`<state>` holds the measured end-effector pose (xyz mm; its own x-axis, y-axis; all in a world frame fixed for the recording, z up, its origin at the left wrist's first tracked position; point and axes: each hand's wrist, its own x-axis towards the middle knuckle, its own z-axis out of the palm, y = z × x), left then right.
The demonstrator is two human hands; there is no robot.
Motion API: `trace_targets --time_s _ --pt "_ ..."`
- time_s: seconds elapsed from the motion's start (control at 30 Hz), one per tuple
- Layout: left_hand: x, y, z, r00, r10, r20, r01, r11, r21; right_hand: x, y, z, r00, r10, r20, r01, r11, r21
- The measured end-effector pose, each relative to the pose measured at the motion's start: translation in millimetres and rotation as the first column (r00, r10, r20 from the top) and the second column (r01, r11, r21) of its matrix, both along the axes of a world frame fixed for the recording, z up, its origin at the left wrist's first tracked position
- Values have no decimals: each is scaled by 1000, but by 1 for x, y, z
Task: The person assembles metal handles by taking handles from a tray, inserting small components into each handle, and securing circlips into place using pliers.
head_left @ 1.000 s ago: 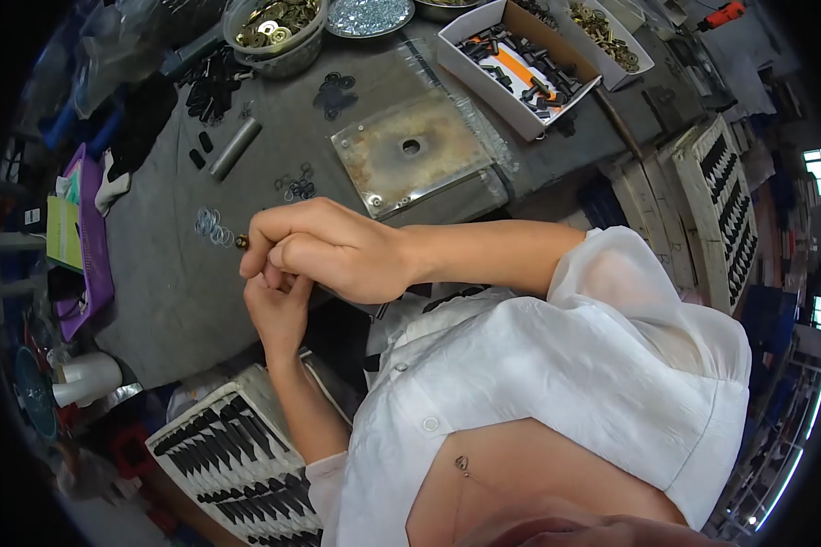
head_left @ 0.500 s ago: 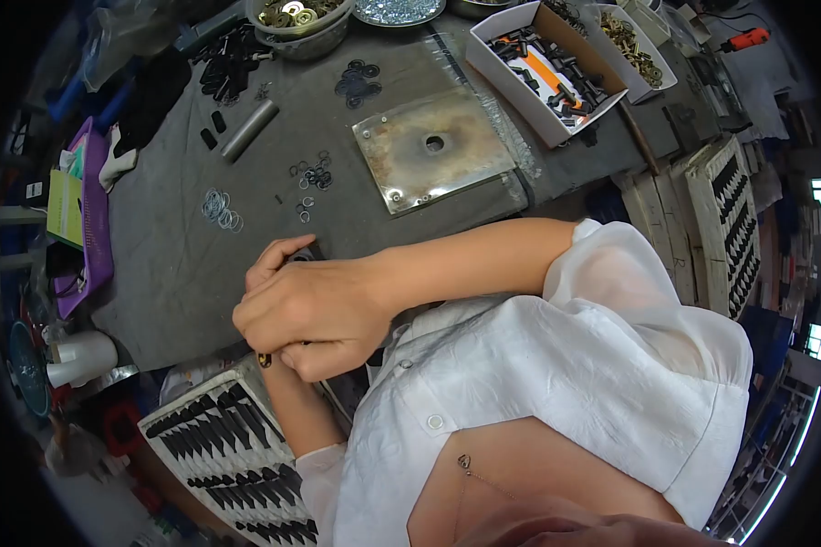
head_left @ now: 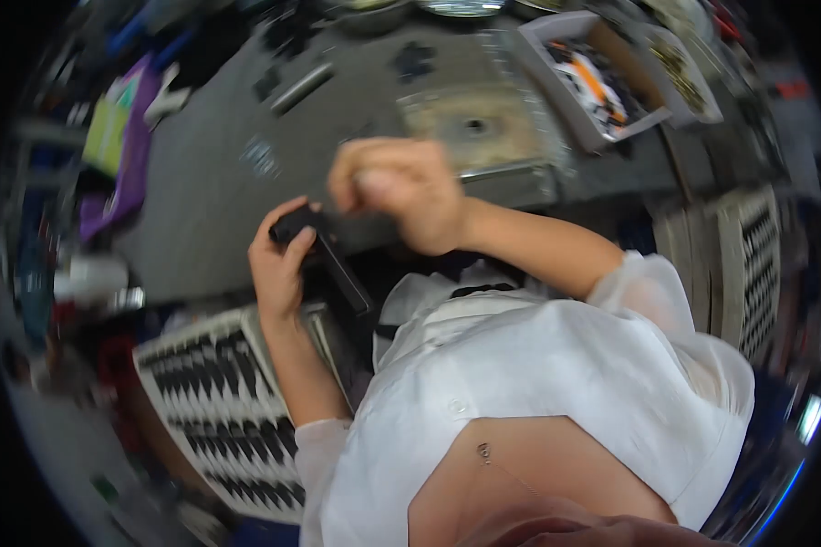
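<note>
My left hand (head_left: 281,264) is wrapped round the thick end of a long black bar-shaped part (head_left: 342,273), near the table's front edge. The bar slants down to the right, towards my lap. My right hand (head_left: 401,190) is raised above the table, apart from the bar, and blurred. Its fingers are curled in with the thumb against them; whatever they may hold cannot be made out. Beyond my right hand lies a worn metal plate (head_left: 479,132) with a hole in it. Small rings (head_left: 261,157) lie on the table to the left.
A metal cylinder (head_left: 302,88) and dark rings (head_left: 413,61) lie farther back. At the back right stand a white box of black parts (head_left: 582,123) and a tray of brass-coloured pieces (head_left: 682,82). A purple basket (head_left: 137,137) is on the left; racks of black parts (head_left: 219,401) flank me.
My right hand has lifted off my left hand and moved up and right, uncovering the black bar. The whole view has shifted and blurred.
</note>
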<state>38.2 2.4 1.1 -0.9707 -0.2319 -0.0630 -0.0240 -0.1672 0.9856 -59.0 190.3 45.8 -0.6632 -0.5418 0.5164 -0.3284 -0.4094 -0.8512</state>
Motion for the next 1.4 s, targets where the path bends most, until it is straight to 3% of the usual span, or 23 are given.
trace_targets --time_s 0.07,0.1,0.17,0.23,0.3,0.33,0.4,0.47,0.53,0.57,0.6,0.67,0.73,0.87,0.93,1.0,1.07,1.13,1.2,1.27,1.33,1.4 --pt "31 -14 0 995 16 -100 23 926 377 2 5 -7 997 -46 -67 53 993 108" --pt "47 -17 6 991 58 -123 4 891 453 2 6 -13 996 -41 -74 44 998 48" --pt "82 -28 14 965 163 -206 -30 847 531 1 8 -15 994 15 -108 -3 994 112" --pt "120 -38 22 946 312 -90 -243 865 439 2 6 -17 995 66 -70 -60 994 90" --pt "168 -46 34 869 492 44 -492 853 175 -3 5 -27 996 92 -18 -90 991 98" --pt "189 -46 37 811 578 97 -582 813 26 -8 8 -30 987 140 -72 -133 986 101" --pt "237 -48 41 576 804 148 -743 590 -318 -15 11 -38 985 166 -35 -162 981 103" --pt "296 -56 50 469 857 212 -695 507 -511 -14 7 -35 982 189 -12 -186 976 117" --pt "340 -46 56 411 871 268 -542 470 -697 -24 9 -34 970 239 -47 -232 964 127" --pt "360 -41 62 344 863 371 -303 476 -826 -27 9 -34 959 267 -93 -254 959 129" --pt "386 -39 54 382 817 432 -226 536 -814 -27 10 -33 955 282 -93 -270 954 128" --pt "420 -23 41 423 764 488 -295 625 -723 -26 9 -35 967 241 -84 -230 965 123" --pt "419 -1 48 256 813 523 -289 581 -761 -23 4 -40 965 252 -70 -244 964 105" --pt "428 11 24 271 842 467 -353 538 -765 -29 2 -39 948 292 -127 -275 952 136" --pt "435 6 8 242 932 271 -561 362 -744 -30 5 -40 946 300 -123 -279 947 161" --pt "450 -11 -1 127 961 245 -564 273 -779 -35 6 -44 936 314 -161 -299 948 108" --pt "463 -19 -16 161 936 313 -415 352 -839 -38 7 -48 950 284 -128 -280 959 51" --pt "460 -16 -27 201 929 311 -510 370 -776 -37 7 -50 966 243 -87 -245 969 -14" --pt "467 -21 -36 200 947 252 -323 306 -895 -35 5 -48 992 67 -111 -68 998 -7" --pt "467 -20 -29 157 958 241 -567 287 -772 -47 7 -56 993 39 -107 -40 999 -13" --pt "461 -21 -5 121 985 124 -613 172 -771 -48 6 -52 996 14 -92 -11 999 36" --pt "426 -23 33 180 981 -78 -639 56 -767 -40 1 -47 997 -41 -73 42 999 17"
